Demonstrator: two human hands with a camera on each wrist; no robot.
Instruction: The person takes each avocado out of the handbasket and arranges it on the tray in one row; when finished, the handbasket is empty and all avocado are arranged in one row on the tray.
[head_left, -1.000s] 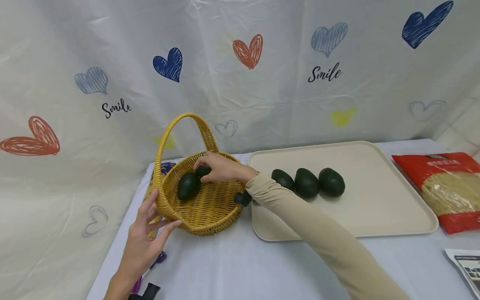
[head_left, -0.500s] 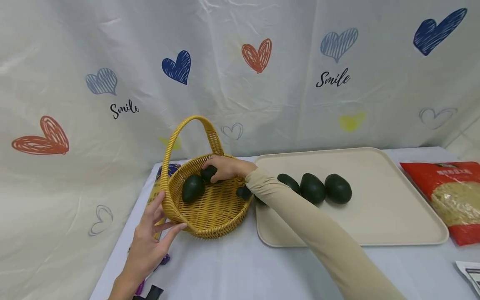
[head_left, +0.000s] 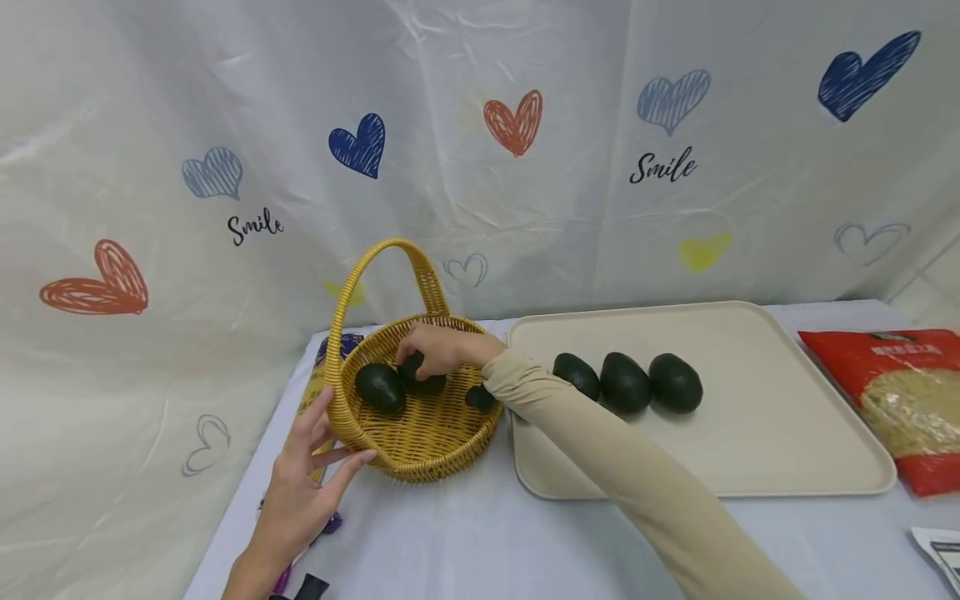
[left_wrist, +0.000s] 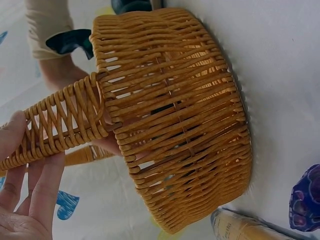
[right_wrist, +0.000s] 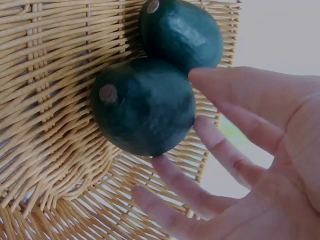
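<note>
The yellow wicker basket (head_left: 431,454) stands upright on the table, with its tall handle (left_wrist: 60,117) arching above it. My left hand (head_left: 296,492) pinches the base of that handle between thumb and fingers at the basket's near left. Two dark green avocados lie side by side inside: the left avocado (head_left: 380,388) and, touching it, the right avocado (right_wrist: 142,107). Over the right one, my right hand (head_left: 438,346) reaches in from the right. Its fingers (right_wrist: 182,185) are spread and loosely bent, with the tips at or just beside the avocado's skin.
Right of the basket, a cream tray (head_left: 765,408) bears several more avocados (head_left: 626,383), partly behind the right sleeve. A red bag (head_left: 900,400) lies farther right. Left of the basket are a yellow packet (head_left: 315,385) and a purple item (head_left: 333,523). A heart-printed curtain (head_left: 555,242) hangs behind.
The second avocado has come down onto the basket floor against the first, which shifted slightly left. My right hand's fingers have loosened from it. The left hand stays on the handle.
</note>
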